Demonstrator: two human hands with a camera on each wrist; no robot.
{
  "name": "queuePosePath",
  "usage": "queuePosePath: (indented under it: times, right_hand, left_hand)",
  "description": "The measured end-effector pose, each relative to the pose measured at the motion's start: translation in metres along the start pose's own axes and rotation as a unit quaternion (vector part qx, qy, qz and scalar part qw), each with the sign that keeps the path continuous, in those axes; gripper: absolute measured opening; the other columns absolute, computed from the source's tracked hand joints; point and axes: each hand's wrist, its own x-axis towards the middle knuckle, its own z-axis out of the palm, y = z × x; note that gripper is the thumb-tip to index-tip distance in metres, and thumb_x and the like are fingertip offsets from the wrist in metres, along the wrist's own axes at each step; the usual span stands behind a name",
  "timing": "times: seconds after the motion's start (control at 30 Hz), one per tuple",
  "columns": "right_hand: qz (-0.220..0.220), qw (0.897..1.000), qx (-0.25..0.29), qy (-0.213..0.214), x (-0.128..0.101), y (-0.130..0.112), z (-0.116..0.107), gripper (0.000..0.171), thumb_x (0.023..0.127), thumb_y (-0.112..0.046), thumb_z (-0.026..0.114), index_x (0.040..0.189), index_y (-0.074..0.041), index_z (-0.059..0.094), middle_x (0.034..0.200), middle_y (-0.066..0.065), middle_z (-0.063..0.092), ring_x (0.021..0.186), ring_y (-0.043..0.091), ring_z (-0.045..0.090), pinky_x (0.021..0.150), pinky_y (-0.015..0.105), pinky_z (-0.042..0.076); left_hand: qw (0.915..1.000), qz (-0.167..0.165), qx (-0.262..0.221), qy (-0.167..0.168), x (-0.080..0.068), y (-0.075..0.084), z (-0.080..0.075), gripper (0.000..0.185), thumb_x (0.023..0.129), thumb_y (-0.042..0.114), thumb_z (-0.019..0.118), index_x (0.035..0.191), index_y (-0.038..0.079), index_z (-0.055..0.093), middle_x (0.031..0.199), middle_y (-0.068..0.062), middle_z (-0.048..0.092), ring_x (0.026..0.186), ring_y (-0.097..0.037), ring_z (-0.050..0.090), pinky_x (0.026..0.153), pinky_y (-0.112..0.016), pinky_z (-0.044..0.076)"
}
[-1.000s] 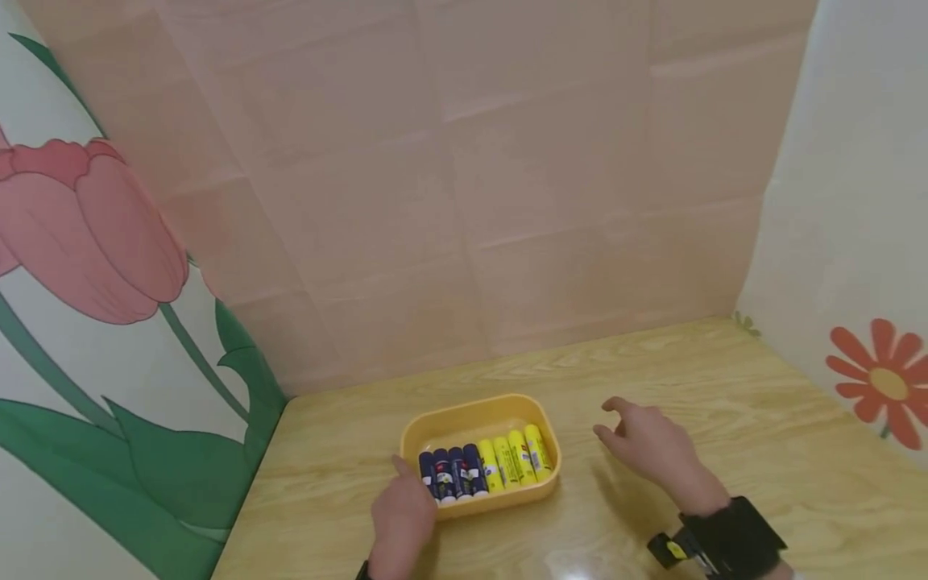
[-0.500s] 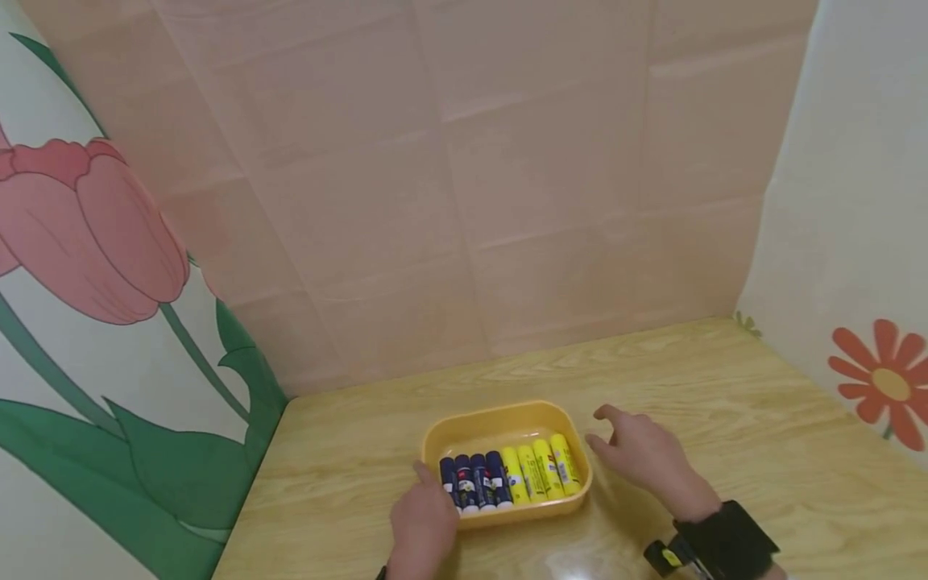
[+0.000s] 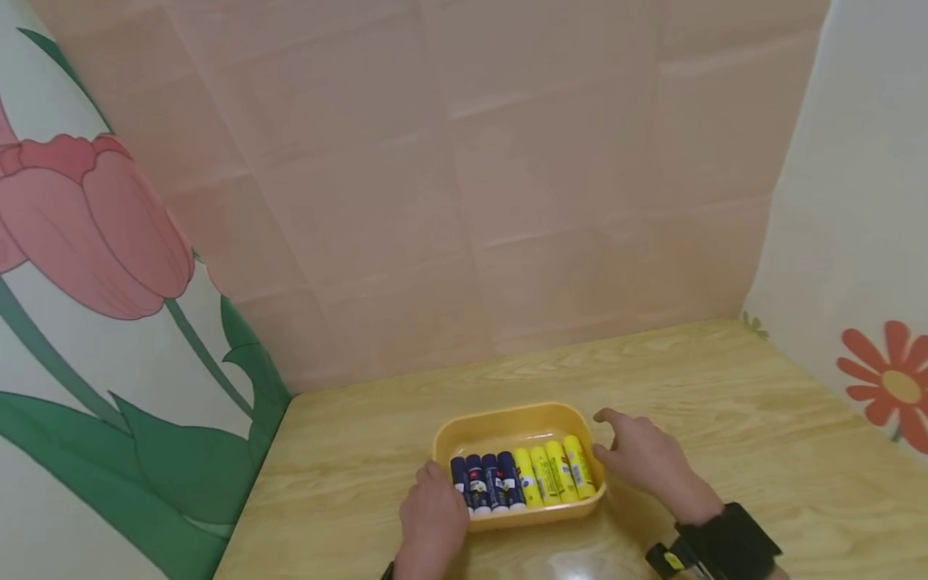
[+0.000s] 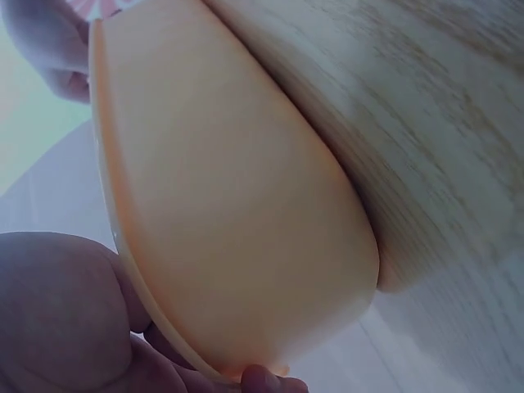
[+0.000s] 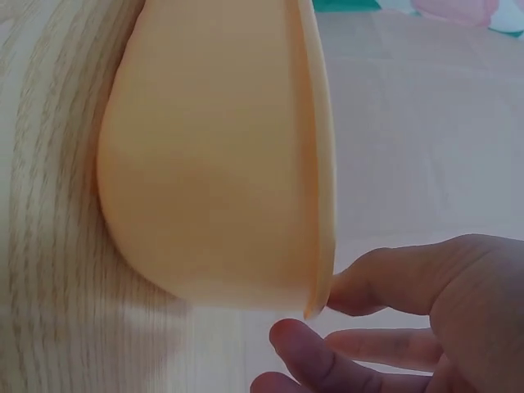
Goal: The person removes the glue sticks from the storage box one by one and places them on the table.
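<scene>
A yellow-orange tray (image 3: 507,412) sits on the wooden table (image 3: 725,403) and holds a row of glue sticks, several dark blue (image 3: 487,482) on the left and several yellow (image 3: 554,471) on the right. My left hand (image 3: 433,515) grips the tray's near-left corner. In the left wrist view its thumb side (image 4: 57,319) lies over the rim and a fingertip curls under the tray (image 4: 229,188). My right hand (image 3: 641,459) rests against the tray's right end with fingers relaxed. In the right wrist view its thumb (image 5: 385,282) touches the rim of the tray (image 5: 213,147).
A pink panel (image 3: 471,201) closes the back of the table. A tulip-painted panel (image 3: 94,282) stands at the left and a flower-painted panel (image 3: 870,282) at the right. A black strap (image 3: 728,540) is on my right wrist.
The tray has slid to the right with my left hand on its corner. My right hand has lowered and come against the tray's right end.
</scene>
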Motion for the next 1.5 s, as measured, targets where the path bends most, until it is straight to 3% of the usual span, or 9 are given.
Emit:
queuePosePath:
  times: [0.37, 0.5, 0.57, 0.77, 0.97, 1.2, 1.5]
  right_hand:
    - [0.016, 0.999, 0.017, -0.031, -0.001, -0.004, -0.002, 0.048, 0.083, -0.019, 0.068, 0.126, 0.002, 0.062, 0.073, 0.002, 0.061, 0.061, 0.015, 0.054, 0.05, 0.032, 0.044]
    - [0.02, 0.999, 0.017, -0.033, 0.0, -0.006, -0.003, 0.046, 0.083, -0.018, 0.068, 0.125, 0.001, 0.064, 0.073, 0.002, 0.062, 0.061, 0.016, 0.054, 0.05, 0.032, 0.043]
    - [0.022, 0.999, 0.019, -0.035, 0.0, -0.007, -0.003, 0.046, 0.083, -0.018, 0.068, 0.125, 0.001, 0.064, 0.073, 0.002, 0.062, 0.061, 0.016, 0.053, 0.051, 0.032, 0.043]
    - [0.028, 0.998, 0.026, -0.039, 0.0, -0.009, 0.0, 0.046, 0.083, -0.019, 0.069, 0.125, 0.0, 0.064, 0.073, 0.002, 0.061, 0.06, 0.016, 0.053, 0.05, 0.032, 0.043]
    - [0.042, 0.998, 0.025, -0.043, 0.0, -0.008, -0.003, 0.048, 0.083, -0.02, 0.069, 0.126, 0.0, 0.063, 0.074, 0.003, 0.061, 0.061, 0.017, 0.054, 0.051, 0.032, 0.043]
    - [0.055, 0.997, 0.017, -0.054, 0.001, -0.008, -0.009, 0.05, 0.084, -0.021, 0.069, 0.128, 0.0, 0.062, 0.077, 0.004, 0.063, 0.064, 0.018, 0.054, 0.053, 0.032, 0.044]
    - [0.023, 1.0, -0.007, -0.019, 0.001, -0.013, -0.003, 0.047, 0.082, -0.019, 0.072, 0.123, 0.002, 0.064, 0.078, 0.004, 0.063, 0.065, 0.018, 0.054, 0.054, 0.032, 0.044]
  left_hand:
    - [0.9994, 0.011, -0.012, -0.03, 0.002, -0.002, -0.01, 0.035, 0.09, 0.02, 0.065, 0.112, -0.006, 0.054, 0.089, -0.016, 0.057, 0.073, -0.031, 0.059, 0.066, -0.048, 0.051]
    - [0.9998, 0.009, 0.003, -0.016, 0.009, -0.002, -0.016, 0.034, 0.093, 0.022, 0.063, 0.111, -0.006, 0.059, 0.082, -0.015, 0.06, 0.071, -0.03, 0.061, 0.064, -0.047, 0.051]
    - [0.9999, -0.001, 0.01, -0.007, 0.014, -0.001, -0.017, 0.027, 0.095, 0.023, 0.06, 0.101, -0.004, 0.061, 0.074, -0.013, 0.059, 0.066, -0.028, 0.06, 0.059, -0.045, 0.05]
    - [0.9989, -0.032, 0.02, -0.026, 0.023, -0.005, -0.006, 0.023, 0.099, 0.023, 0.057, 0.092, 0.001, 0.057, 0.071, -0.01, 0.055, 0.061, -0.024, 0.058, 0.056, -0.041, 0.049]
    - [0.9997, -0.022, 0.0, -0.01, 0.025, -0.006, 0.007, 0.022, 0.098, 0.021, 0.057, 0.096, 0.0, 0.056, 0.072, -0.012, 0.057, 0.064, -0.026, 0.06, 0.058, -0.043, 0.05]
    - [0.9999, -0.013, -0.001, 0.003, 0.028, -0.004, 0.011, 0.023, 0.099, 0.022, 0.057, 0.099, -0.001, 0.057, 0.072, -0.013, 0.057, 0.064, -0.028, 0.06, 0.058, -0.044, 0.049]
    - [0.9997, -0.022, 0.002, -0.01, 0.026, -0.006, 0.01, 0.023, 0.099, 0.022, 0.057, 0.1, 0.0, 0.056, 0.072, -0.012, 0.056, 0.064, -0.027, 0.059, 0.059, -0.043, 0.05]
